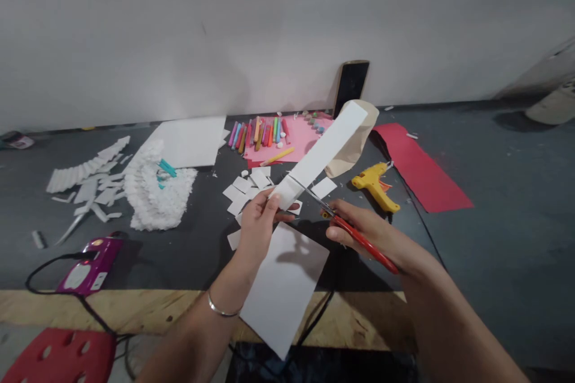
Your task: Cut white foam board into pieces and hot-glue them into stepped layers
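My left hand pinches the lower end of a long white paper strip, which slants up to the right above the table. In my right hand is a pair of scissors with red handles, fingers wrapped round them. The blades reach across the strip just above my left fingers. Small white paper pieces lie scattered behind and beside my left hand. Below both hands a white sheet rests partly over the table's front edge.
A yellow glue gun and red paper lie to the right. Behind are coloured markers, pink paper and a leaning phone. At left sit a fluffy white piece, paper scraps and a purple corded box.
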{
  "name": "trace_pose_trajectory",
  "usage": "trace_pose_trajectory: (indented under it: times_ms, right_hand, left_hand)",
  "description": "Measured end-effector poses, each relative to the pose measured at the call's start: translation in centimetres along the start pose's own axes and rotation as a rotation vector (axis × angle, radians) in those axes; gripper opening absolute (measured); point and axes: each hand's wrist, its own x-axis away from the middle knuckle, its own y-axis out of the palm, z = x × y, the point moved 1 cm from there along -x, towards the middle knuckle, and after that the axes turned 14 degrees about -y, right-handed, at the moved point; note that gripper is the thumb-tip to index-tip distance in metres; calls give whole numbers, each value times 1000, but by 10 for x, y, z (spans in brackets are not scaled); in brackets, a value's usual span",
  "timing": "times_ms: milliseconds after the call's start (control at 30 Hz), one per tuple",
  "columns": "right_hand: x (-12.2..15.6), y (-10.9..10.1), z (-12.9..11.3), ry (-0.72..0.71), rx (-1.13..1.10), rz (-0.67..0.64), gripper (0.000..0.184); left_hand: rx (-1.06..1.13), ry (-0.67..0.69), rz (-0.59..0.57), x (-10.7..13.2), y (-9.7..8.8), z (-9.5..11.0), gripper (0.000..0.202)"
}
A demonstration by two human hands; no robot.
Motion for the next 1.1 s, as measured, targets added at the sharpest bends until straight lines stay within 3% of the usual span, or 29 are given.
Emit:
trace_pose_trajectory:
  times_ms: [433, 800, 1100]
  right_hand:
    - [2, 0, 3, -6, 129, -38, 28]
    - [-3, 2, 7, 100, 209, -17, 42]
    - [-3, 3, 13, 137, 221, -31, 44]
  left_hand:
    - [14, 3, -11, 1, 1, -4, 36]
    - [32, -58, -8, 1, 3, -6, 39]
    - [57, -106, -14, 0, 3, -3, 38]
